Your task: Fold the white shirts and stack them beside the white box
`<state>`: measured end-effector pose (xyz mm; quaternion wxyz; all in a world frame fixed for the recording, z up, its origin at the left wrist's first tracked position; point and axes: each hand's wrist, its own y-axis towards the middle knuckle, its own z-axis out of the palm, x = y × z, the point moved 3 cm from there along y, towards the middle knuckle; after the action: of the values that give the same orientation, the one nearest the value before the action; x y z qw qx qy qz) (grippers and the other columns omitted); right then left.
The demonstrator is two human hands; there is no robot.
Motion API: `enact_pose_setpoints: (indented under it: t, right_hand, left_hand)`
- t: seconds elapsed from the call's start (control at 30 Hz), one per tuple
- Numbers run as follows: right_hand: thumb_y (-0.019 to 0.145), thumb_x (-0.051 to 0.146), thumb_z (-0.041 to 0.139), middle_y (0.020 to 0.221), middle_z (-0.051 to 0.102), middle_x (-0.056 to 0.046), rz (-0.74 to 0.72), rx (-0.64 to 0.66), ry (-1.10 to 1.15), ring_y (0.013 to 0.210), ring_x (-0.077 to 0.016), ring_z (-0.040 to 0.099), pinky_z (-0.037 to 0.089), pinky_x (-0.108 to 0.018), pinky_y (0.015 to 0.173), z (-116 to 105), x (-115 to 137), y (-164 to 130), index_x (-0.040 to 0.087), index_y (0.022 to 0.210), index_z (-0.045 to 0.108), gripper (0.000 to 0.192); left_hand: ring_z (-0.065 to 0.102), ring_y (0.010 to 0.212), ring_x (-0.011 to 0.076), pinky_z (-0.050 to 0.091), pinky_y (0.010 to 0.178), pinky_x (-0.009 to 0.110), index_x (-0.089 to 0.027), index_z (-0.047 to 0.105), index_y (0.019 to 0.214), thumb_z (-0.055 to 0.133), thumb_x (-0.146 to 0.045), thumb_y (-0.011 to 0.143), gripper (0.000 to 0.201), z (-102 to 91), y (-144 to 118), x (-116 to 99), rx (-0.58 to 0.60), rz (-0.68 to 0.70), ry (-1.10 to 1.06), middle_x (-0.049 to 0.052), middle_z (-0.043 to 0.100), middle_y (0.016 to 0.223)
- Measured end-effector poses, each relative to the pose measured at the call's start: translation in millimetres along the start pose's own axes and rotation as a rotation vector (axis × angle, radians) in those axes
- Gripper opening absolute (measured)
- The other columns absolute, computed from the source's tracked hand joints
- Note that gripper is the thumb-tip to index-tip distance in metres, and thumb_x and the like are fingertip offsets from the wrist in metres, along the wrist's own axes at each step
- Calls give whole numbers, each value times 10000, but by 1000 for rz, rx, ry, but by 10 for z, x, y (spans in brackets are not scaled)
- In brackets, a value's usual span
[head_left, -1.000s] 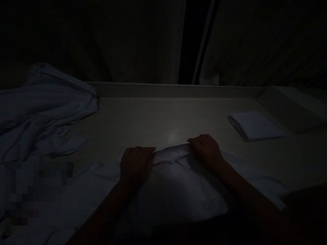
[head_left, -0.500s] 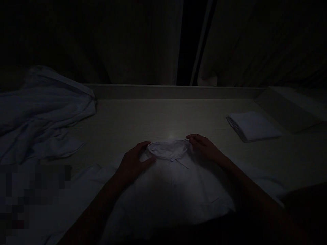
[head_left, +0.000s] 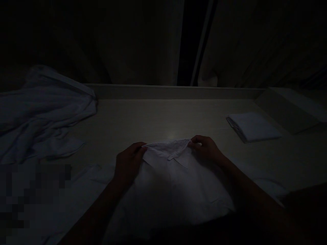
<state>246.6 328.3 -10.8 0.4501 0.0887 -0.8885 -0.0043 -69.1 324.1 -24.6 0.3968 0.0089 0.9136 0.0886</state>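
Shirt (head_left: 176, 190) near folded cloth (head_left: 255, 127), crumpled cloth (head_left: 48, 105)

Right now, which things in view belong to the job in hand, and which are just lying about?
In hand:
- white shirt
- left hand and right hand, pinching its collar

Apparently just lying about:
- folded white cloth, right
- rumpled pale cloth, left

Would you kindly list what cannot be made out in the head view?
In the head view:
White cloth garment: lower end, lost in dark shadow.
Crumpled pale cloth heap: leftmost part, cut off by the left edge.
Lower-left area: contents, masked by a blocky grey pixelated patch.
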Motion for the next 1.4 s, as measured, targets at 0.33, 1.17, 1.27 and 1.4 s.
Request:
enact_pose_setpoints:
  t: [0.33, 1.17, 1.27, 1.4]
  right_hand:
    - [955, 419, 488, 775, 612, -17, -47, -122, -216, 683, -155, 553, 411, -270, 638, 196, -25, -50, 214, 872, 529, 225]
    - [823, 252, 645, 1217, 613, -99, -153, -103, -72, 941, -190, 616, 500, -364, 847, 222, -131, -31, 242, 1317, 549, 504]
    - [825, 233, 604, 1131, 627, -102, -136, -218, -133, 866, -185, 607, 494, -346, 791, 168, -147, -35, 202, 1218, 593, 395]
    - [822, 218, 568, 845, 646, -45, -42, -210, -239, 742, -172, 583, 453, -303, 690, 98, -162, -26, 196, 930, 638, 131]
  left_hand:
    - [676, 938, 210, 527, 835, 368, -257, 459, 1372, 578, -535, 830, 621, 86, 0, -15, 87, -11, -4, 67, 693, 1093]
    - [561, 1163, 265, 421, 1006, 477, -231, 617, 1184, 492, -317, 910, 313, 160, -146, -188, -21, 534, 303, 100, 656, 1207]
    - [620, 929, 221, 475, 844, 408, -218, 682, 1014, 481, -279, 925, 228, 327, -333, -362, 183, 704, 407, 78, 708, 971]
    - [616, 1059, 241, 483, 866, 419, -237, 669, 1112, 503, -335, 927, 267, 522, -505, -457, 380, 765, 496, 84, 689, 1173]
